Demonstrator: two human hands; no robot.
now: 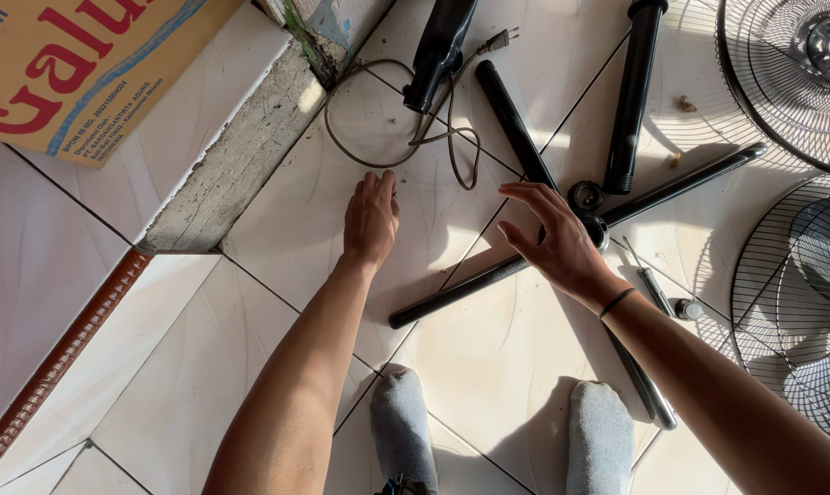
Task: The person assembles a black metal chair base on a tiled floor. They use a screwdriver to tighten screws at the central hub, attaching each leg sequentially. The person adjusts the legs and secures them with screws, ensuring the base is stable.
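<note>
My left hand (371, 218) lies flat on the white floor tile, fingers together, holding nothing, just below a looped power cord (406, 137). My right hand (554, 240) hovers with fingers spread over the hub of a black cross-shaped fan base (461, 289), partly hiding the centre. A black ring (585, 196) sits by the hub, just beyond my right fingers. A black tube (631, 101) lies past it. My two feet in grey socks (502, 431) are at the bottom.
A screwdriver (651, 286) and a small cylinder (688, 310) lie right of my wrist. Wire fan grilles (791, 302) fill the right edge, one more at top right (800, 64). A cardboard box (76, 73) sits on a raised step at top left.
</note>
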